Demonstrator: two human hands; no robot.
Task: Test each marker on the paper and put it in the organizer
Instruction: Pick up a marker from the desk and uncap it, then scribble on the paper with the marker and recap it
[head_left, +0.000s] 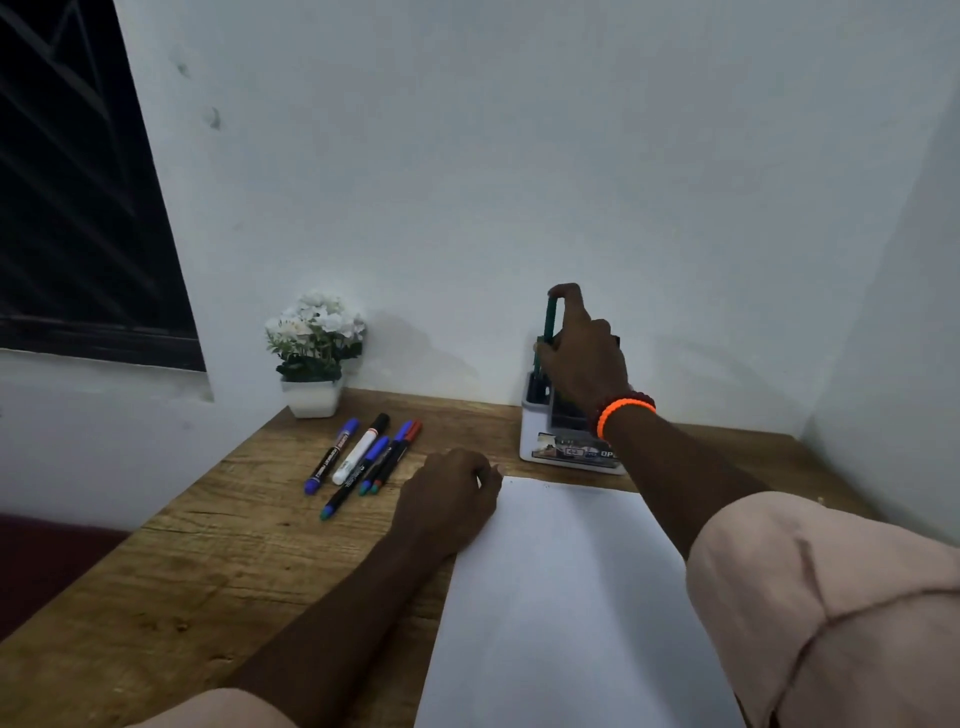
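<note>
The right hand (584, 358) grips a green marker (549, 327) held upright, long axis near vertical, directly over the left rear compartment of the organizer (540, 441); its lower end appears to be at or just inside the rim, though the hand hides the exact contact. In my judgement the coming move is a straight lowering and release. The left hand (447, 493), fingers loosely curled and holding nothing visible, rests at the far left corner of the paper (566, 597), just in front of the organizer. Five more markers (363, 462) lie side by side on the wooden counter (208, 561), left of the organizer and nearer the left hand. A white potted plant (314, 358) stands further left against the wall; a dark window adjoins it.
</note>
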